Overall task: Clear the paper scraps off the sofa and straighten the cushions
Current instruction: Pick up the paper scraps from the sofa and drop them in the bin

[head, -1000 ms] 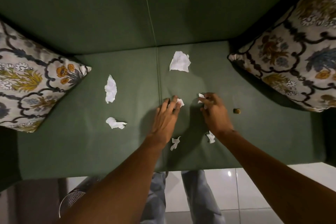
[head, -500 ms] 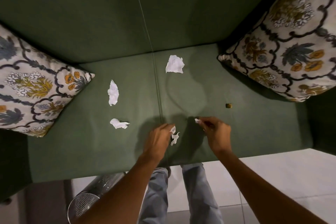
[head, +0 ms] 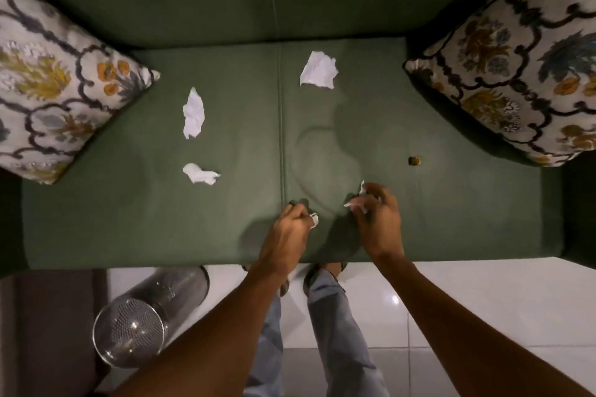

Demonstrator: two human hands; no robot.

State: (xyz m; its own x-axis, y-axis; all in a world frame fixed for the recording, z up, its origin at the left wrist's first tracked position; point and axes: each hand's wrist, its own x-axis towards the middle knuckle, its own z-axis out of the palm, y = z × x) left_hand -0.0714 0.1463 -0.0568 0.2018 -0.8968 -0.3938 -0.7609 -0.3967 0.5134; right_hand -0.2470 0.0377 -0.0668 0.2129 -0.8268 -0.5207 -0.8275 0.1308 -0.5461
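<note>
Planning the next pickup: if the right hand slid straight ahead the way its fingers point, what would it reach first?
Probably the large paper scrap near the backrest; the right hand has only bare green seat ahead before that.

Matt cloth sofa [head: 451,222], crumpled paper scraps [head: 193,113]

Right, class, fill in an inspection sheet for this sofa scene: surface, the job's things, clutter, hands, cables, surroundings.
Surface: green sofa seat, centre seam, faint dents.
Job's things: three loose paper scraps: large scrap near the backrest, long scrap and small scrap on the left half. Left cushion and right cushion sit angled in the corners.
Clutter: small brown bit on the right half.
Hands: left hand and right hand each closed on white scraps.
Cables: nothing seen.
Surroundings: white tiled floor; mesh bin at front left.
</note>
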